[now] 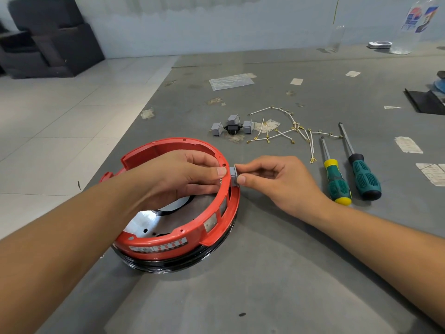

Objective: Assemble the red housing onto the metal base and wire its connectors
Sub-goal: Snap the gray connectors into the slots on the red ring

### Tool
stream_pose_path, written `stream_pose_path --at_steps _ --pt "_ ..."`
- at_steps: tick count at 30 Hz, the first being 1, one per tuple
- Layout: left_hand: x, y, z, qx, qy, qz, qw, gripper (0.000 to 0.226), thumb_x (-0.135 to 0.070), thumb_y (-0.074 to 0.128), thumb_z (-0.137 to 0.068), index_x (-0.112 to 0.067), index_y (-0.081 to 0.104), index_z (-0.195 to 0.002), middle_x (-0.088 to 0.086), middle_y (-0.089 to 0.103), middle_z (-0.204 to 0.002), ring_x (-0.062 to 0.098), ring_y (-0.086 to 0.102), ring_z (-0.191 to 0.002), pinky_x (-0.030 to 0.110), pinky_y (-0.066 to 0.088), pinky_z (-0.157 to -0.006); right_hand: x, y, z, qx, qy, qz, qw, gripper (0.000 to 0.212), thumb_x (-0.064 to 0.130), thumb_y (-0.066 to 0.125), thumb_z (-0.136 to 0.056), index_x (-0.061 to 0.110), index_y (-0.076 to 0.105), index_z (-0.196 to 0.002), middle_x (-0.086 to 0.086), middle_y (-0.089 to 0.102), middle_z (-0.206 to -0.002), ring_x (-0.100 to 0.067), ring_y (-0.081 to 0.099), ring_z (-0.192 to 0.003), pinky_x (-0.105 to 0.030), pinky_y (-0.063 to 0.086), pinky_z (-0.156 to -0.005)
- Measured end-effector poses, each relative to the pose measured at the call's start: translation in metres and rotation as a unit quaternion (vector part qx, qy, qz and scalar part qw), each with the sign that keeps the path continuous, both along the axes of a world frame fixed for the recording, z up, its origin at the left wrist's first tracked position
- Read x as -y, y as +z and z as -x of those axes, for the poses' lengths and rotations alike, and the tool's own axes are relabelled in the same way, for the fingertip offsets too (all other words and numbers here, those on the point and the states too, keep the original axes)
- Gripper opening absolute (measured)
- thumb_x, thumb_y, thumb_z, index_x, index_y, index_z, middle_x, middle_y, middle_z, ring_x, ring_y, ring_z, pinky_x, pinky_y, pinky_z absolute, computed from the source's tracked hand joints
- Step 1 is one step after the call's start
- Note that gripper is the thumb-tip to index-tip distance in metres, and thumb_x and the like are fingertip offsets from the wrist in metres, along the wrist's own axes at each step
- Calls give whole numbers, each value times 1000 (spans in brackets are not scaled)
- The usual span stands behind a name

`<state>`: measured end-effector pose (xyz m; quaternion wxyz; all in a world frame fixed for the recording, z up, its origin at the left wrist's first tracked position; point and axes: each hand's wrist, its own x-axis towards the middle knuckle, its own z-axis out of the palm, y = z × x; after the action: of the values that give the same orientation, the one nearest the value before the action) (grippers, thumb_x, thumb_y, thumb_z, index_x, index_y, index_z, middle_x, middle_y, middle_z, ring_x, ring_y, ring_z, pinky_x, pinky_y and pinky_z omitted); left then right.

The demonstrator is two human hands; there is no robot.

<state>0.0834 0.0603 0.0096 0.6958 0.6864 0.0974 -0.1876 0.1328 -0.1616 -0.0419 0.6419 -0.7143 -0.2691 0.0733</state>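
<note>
The red ring housing (168,237) sits on the shiny metal base (147,221), which has a black rim. My left hand (183,175) grips the housing's right wall, fingers inside and thumb on the rim. My right hand (272,179) pinches a small grey switch (233,175) between thumb and forefinger, holding it against an opening on the wall's outside. Three more grey switches (233,126) and a black socket (232,129) lie behind the housing. White wires with gold terminals (296,131) are spread to their right.
Two green-handled screwdrivers (337,182) (364,177) lie to the right of my right hand. A clear plastic bag (231,81) and paper scraps lie farther back on the grey table (265,273). The table's left edge runs diagonally beside a tiled floor. A black object (426,100) sits far right.
</note>
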Motion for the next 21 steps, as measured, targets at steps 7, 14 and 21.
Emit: stream_pose_path --at_steps 7,14,21 --pt "-2 -3 -2 -1 -8 5 1000 41 -20 82 -74 -1 73 -110 14 78 -109 20 78 -98 21 60 -76 0 2 1 29 -5 21 999 27 5 81 -80 2 78 -107 -2 78 -98 -10 75 -91 -19 56 -84" --pt "-4 -4 -2 -2 -17 8 1000 45 -20 82 -78 3 70 -115 14 78 -113 23 76 -106 24 60 -83 -5 -2 1 18 0 0 1000 25 2 81 -80 4 78 -104 5 78 -86 -7 73 -75 -17 55 -74" --pt "-6 -5 -2 1 -28 10 1000 40 -20 82 -80 -1 72 -113 15 77 -115 24 75 -109 25 60 -86 -9 -9 -2 5 11 -35 999 25 0 80 -79 5 77 -103 -4 78 -90 -13 73 -77 -22 58 -77"
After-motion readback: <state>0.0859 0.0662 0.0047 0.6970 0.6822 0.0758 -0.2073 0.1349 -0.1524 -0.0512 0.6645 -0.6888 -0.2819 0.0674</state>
